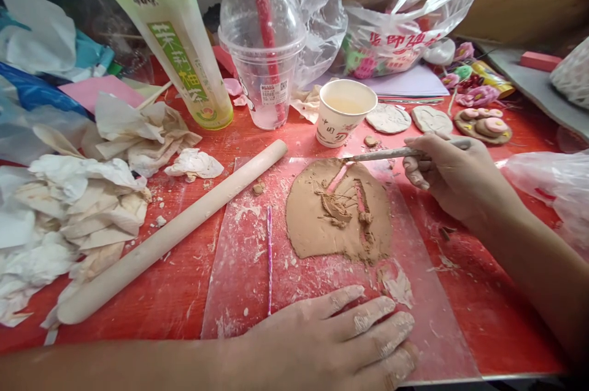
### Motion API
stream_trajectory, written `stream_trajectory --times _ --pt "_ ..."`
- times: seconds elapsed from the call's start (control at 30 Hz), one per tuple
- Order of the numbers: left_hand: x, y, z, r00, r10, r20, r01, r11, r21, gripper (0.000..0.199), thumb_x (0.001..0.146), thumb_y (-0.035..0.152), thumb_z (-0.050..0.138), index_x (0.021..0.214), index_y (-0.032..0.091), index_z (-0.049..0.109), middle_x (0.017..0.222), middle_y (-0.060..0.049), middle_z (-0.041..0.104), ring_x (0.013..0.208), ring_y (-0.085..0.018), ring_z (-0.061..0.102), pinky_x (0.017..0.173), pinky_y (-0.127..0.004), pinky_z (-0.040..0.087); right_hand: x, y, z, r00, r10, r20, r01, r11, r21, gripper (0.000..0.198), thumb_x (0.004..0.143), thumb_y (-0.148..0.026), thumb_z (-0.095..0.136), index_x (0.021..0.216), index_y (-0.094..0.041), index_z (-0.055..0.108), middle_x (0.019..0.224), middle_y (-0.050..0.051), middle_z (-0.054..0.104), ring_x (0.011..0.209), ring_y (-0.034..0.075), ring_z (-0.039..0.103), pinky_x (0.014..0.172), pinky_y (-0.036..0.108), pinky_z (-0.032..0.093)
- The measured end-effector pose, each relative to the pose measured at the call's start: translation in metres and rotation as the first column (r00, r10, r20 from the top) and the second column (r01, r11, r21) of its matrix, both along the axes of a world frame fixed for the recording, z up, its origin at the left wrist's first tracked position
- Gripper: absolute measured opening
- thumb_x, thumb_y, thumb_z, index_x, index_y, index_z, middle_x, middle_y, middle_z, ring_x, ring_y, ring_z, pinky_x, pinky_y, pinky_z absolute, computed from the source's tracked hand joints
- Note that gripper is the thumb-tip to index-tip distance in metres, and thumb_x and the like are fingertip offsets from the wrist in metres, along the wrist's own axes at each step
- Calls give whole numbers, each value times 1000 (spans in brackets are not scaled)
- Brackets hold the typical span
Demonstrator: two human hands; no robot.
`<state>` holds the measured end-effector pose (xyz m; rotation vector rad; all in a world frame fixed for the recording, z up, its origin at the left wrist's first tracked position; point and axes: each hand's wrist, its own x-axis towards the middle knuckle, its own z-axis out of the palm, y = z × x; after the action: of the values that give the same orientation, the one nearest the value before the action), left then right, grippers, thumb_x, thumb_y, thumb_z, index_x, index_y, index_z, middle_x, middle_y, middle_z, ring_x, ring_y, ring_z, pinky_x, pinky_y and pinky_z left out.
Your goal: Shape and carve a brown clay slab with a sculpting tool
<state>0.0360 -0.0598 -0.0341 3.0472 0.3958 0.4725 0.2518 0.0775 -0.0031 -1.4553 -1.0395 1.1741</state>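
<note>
A flat slab of brown clay (306, 219) lies on a clear plastic sheet (239, 268), with grooves and scraped-up crumbs in its middle. My right hand (453, 173) grips a thin, clay-smeared stick-like tool (381, 155), whose tip meets the slab's upper edge; its exact kind does not show. My left hand (350, 336) lies palm down with fingers stretched out on the sheet, below the slab, and holds nothing. Both hands carry dried clay. Between the slab and a wooden rolling pin (179, 228) rests a thin purple-and-white stick (269, 256).
Behind the slab stand a paper cup (343, 121) of cloudy liquid, a domed plastic cup (264, 72) and a tall bottle (179, 53). Crumpled tissues (92, 194) pile up at the left. Pale clay discs (389, 118) and a decorated clay piece (483, 126) lie at the back right.
</note>
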Motion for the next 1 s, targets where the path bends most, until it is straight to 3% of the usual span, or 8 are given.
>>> stream_trajectory --times 0.13,0.4,0.7,0.8,0.87,0.93,0.97,1.0 --pt "1 0 -1 1000 8 11 -8 1000 -2 37 94 28 38 128 19 48 137 -3 45 126 -19 41 104 -31 34 -2 4 1 1000 19 3 -19 1000 22 20 69 -13 61 53 -15 48 46 -2 47 39 4 45 34 16 29" --pt "0 0 1 1000 4 -7 -4 1000 7 37 95 27 34 129 20 47 138 -2 45 127 -19 40 105 -31 34 -10 4 -3 995 97 -30 -99 992 -80 17 72 -16 58 56 -14 52 46 -1 52 35 3 42 31 17 29" --pt "1 -1 0 1000 5 13 -5 1000 -18 37 94 27 37 128 18 48 137 -4 45 127 -20 40 105 -32 33 -29 -8 -4 962 270 -48 -272 961 -49 22 78 -20 58 60 -18 45 48 -3 53 35 5 43 34 18 29" --pt "1 -1 0 1000 -1 15 2 1000 -20 37 94 27 38 128 18 48 136 -4 45 127 -20 40 105 -32 33 -35 -15 0 930 360 71 -362 932 22 23 81 -24 56 63 -19 43 50 -3 53 39 7 46 37 20 33" --pt "1 0 0 1000 -7 8 7 1000 -18 37 94 26 38 128 18 48 136 -4 45 127 -20 40 105 -32 33 -36 -22 3 879 395 266 -435 894 109 24 83 -27 55 63 -20 42 50 -3 51 41 7 46 40 21 34" --pt "1 0 0 1000 -6 13 7 1000 -14 36 94 26 37 128 18 49 136 -4 46 127 -20 40 106 -32 32 -35 -30 5 775 374 509 -544 804 239 22 83 -24 55 65 -20 43 50 -5 46 42 6 41 41 22 33" --pt "0 1 0 1000 -6 20 6 1000 -9 36 94 25 37 127 18 49 136 -4 46 127 -20 40 106 -33 32 -34 -34 5 704 328 630 -618 721 314 20 82 -21 57 66 -20 43 50 -5 42 42 6 37 42 22 31" --pt "0 1 0 1000 -6 25 6 1000 -3 36 94 25 37 127 19 50 136 -4 46 127 -20 40 107 -33 31 -34 -37 4 617 268 740 -706 604 369 19 80 -16 57 68 -20 43 52 -6 41 44 6 34 43 23 30"
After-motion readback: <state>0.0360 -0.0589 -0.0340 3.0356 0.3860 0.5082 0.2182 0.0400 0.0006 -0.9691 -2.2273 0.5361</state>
